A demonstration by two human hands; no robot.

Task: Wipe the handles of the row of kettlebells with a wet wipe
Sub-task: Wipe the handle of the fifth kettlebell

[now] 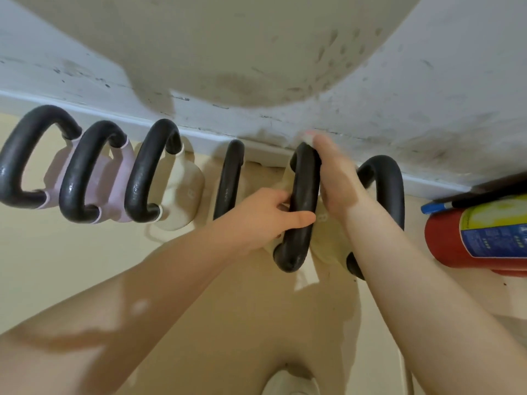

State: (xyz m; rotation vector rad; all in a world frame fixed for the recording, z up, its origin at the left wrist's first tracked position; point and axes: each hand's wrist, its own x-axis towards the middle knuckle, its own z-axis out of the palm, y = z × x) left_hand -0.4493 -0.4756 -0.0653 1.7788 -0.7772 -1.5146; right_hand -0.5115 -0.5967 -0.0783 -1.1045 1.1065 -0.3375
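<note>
Row: six kettlebells stand along the wall base (199, 135), handles running from 9 o'clock to 3 o'clock in the head view.
Handle in hand: the fifth handle (303, 206) from the left, just right of centre.
Left hand (265, 215): fingers and thumb closed around the lower half of that handle, steadying it.
Right hand (333, 178): blurred, lying against the handle's right side near its top at 1 o'clock; cannot tell whether the fingers are curled or flat.
Wet wipe: not clearly visible; probably under the right palm.
Doing it well: keep the left grip firm, wrap the wipe around the bar, and cover the top bend and both legs.
Edges: the wall sits just behind the handle top; the sixth handle (382, 178) is just beside the right wrist.
Obstacle: a red fire extinguisher (467, 238) lies at 3 o'clock.
Open room: bare floor (85, 252) toward 6 and 7 o'clock; the fourth handle (229, 178) stands near at 10 o'clock.
</note>
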